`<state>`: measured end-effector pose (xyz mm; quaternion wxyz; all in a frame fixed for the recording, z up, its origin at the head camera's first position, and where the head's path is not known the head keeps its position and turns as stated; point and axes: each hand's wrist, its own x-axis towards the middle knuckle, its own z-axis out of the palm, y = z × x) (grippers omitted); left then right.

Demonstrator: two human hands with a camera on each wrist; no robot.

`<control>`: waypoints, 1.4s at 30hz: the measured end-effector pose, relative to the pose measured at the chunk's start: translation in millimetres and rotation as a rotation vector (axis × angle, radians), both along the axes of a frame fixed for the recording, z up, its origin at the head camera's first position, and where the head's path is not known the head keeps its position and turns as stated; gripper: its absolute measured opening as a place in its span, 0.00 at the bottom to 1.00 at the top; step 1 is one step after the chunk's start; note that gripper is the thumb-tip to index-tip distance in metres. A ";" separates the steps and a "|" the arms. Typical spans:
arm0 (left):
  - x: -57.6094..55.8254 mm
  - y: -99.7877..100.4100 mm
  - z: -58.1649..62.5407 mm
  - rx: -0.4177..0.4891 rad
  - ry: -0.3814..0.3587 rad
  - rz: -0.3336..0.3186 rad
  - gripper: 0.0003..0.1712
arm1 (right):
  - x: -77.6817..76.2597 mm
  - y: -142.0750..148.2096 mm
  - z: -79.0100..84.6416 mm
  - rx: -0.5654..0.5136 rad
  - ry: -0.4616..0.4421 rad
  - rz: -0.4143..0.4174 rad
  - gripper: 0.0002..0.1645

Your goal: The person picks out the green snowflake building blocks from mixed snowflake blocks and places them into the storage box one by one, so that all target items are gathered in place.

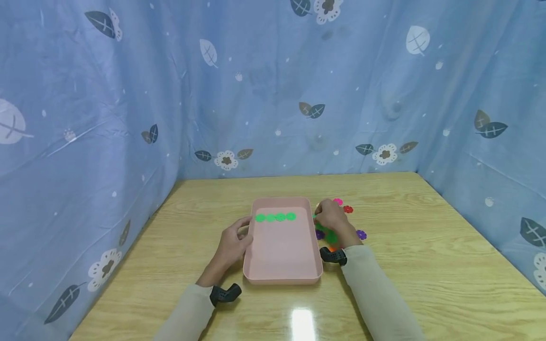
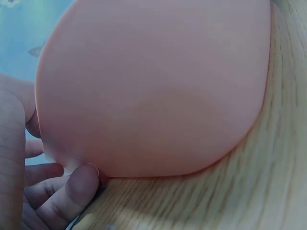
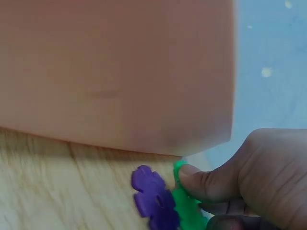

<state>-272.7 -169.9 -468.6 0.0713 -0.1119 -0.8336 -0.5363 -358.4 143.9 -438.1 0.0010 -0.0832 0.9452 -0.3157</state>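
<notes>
A pink tray (image 1: 283,251) lies on the table, with a row of several green flower-shaped plastic discs (image 1: 280,217) across its far part. My left hand (image 1: 232,244) holds the tray's left side; in the left wrist view its fingertips (image 2: 81,184) meet the outer wall at a lower corner. Just beyond the tray's right wall, my right hand (image 1: 332,215) pinches a green flower-shaped disc (image 3: 180,168) between thumb and fingers. A purple flower-shaped disc (image 3: 154,199) lies beside the fingers, next to more green. The right hand and forearm partly cover the loose discs.
Right of the tray lie further loose discs: pink (image 1: 338,201), red (image 1: 348,209), purple (image 1: 361,235), green (image 1: 331,237) and orange (image 1: 332,248). A blue patterned curtain (image 1: 277,94) hangs around the back and sides of the wooden table (image 1: 431,265).
</notes>
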 end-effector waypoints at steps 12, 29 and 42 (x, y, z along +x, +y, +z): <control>2.0 -0.1 1.3 -0.007 -0.006 0.007 0.34 | 9.0 1.1 11.4 -0.045 0.021 0.023 0.09; 3.6 4.2 1.4 -0.005 0.006 0.009 0.35 | -3.4 -22.1 51.5 -0.117 -0.014 0.142 0.10; 6.8 3.5 -1.2 0.026 0.005 -0.022 0.31 | -8.6 -70.4 38.8 0.221 -0.049 0.099 0.20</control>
